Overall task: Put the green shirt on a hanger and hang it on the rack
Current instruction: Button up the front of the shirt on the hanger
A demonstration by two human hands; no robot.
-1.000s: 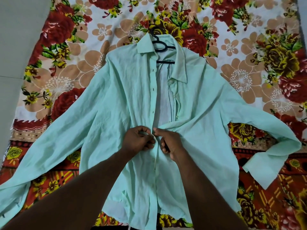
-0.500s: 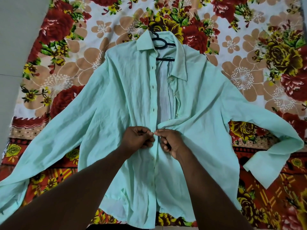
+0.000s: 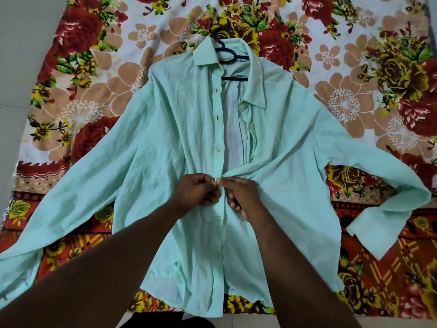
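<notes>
Shirt (image 3: 153,150) lies spread on the sheet (image 3: 343,102), hanger (image 3: 234,78) in its collar; I see left hand (image 3: 196,190) and right hand (image 3: 243,195) pinching its front edges together

A floral cloth (image 3: 354,102) in red, yellow and tan covers a pale tiled floor (image 3: 21,67).

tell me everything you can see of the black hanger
The thin black hanger, plastic by its look, lies flat inside the neck of the pale green button-up shirt. Its curved hook pokes out past the collar onto the red floral cloth; a loop and one straight crossbar show in the open collar. Its shoulders are hidden under fabric. The left hand and right hand pinch the shirt front lower down, apart from it.
</notes>
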